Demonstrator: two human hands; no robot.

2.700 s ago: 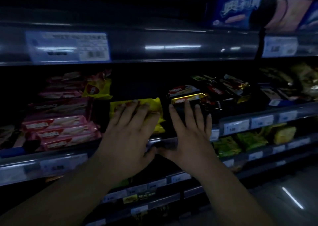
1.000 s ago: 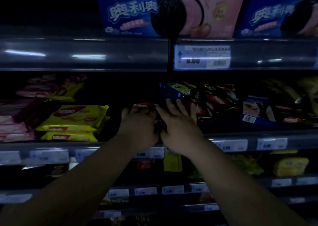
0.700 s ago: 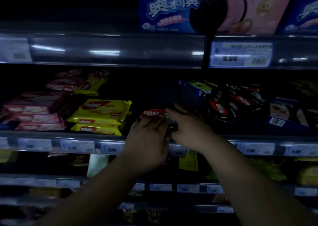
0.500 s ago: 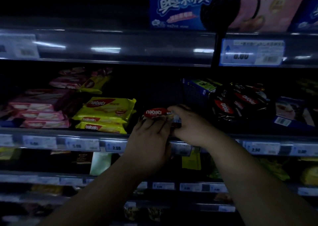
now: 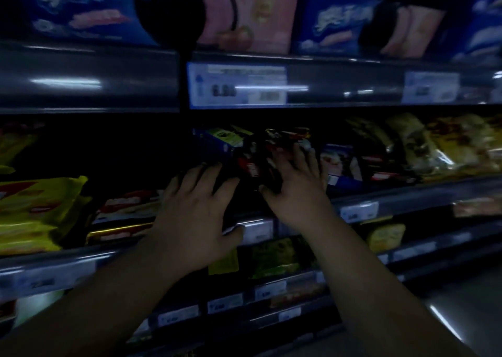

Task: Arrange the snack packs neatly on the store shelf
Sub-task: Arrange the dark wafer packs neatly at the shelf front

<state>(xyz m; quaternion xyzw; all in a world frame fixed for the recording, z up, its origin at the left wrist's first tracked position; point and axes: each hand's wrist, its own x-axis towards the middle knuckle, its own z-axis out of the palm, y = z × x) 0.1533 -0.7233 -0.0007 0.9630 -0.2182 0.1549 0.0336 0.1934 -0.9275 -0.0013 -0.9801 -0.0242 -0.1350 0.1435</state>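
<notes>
The view is dim and blurred. On the middle shelf lies a heap of black-and-red snack packs. My right hand rests on the heap's right side with its fingers laid straight over the packs and its thumb at their lower edge. My left hand is just left of the heap, fingers spread and straight, fingertips at the dark gap beside the packs, holding nothing. A stack of red-and-white wafer packs lies left of that hand, with yellow wafer packs further left.
A blue box stands behind the heap. Tan bags fill the shelf's right end. Blue cookie boxes line the top shelf above a price label. Lower shelves hold green and yellow packs.
Both hands let go of the red wafer pack and moved right to the black-and-red heap. The fingers are now straight. The view swung right and closer.
</notes>
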